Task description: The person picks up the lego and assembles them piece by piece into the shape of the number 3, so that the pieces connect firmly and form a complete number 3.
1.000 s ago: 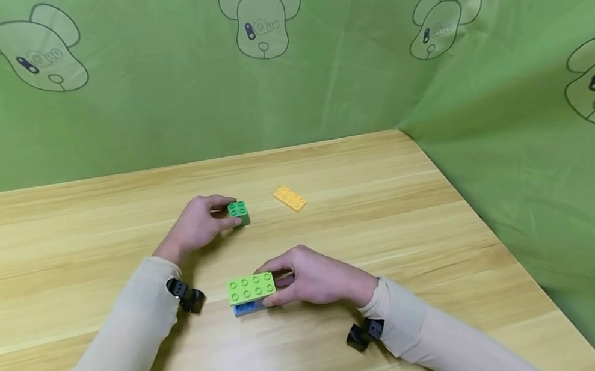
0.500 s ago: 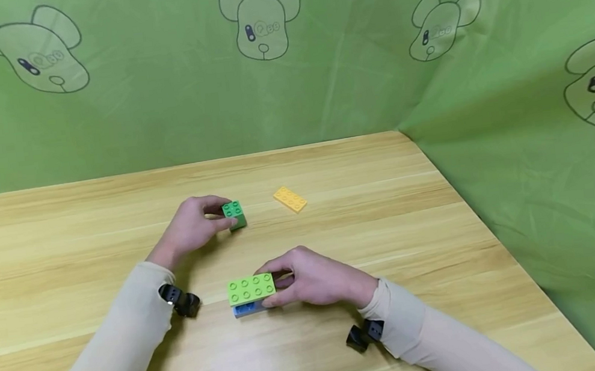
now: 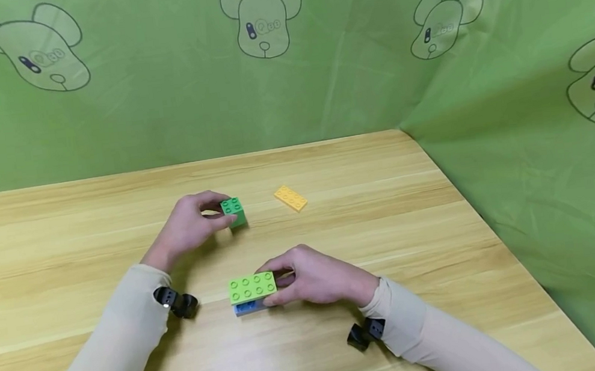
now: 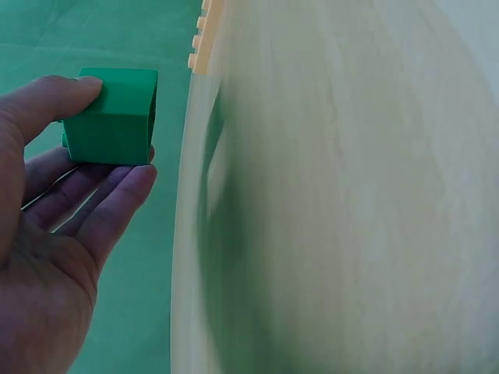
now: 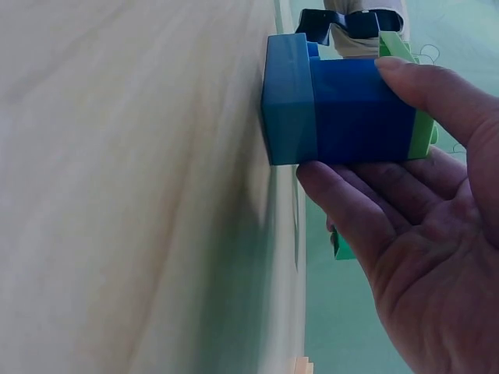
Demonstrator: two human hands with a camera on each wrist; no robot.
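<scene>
My left hand (image 3: 188, 222) pinches a small green toy brick (image 3: 235, 217) with four studs between thumb and fingers. In the left wrist view the brick (image 4: 111, 132) is level in the grip, apart from the tabletop. My right hand (image 3: 315, 275) holds the right end of a stack of toy bricks. On top of it is a lime green plate (image 3: 252, 287); a dark blue brick (image 5: 360, 109) sits in the middle, and a lighter blue piece (image 5: 290, 101) forms the bottom, close over the table. The dark blue brick supports only part of the lime plate's length.
Beyond both hands, a flat yellow-orange plate (image 3: 290, 199) lies on the wooden table (image 3: 389, 224). Green cloth (image 3: 160, 121) with printed mouse-like heads hangs along the far and right sides. A small black camera (image 3: 176, 302) is strapped on each wrist.
My left hand has shifted slightly to the left with the green brick, raising it a little off the table. The right hand and its stack stay in place.
</scene>
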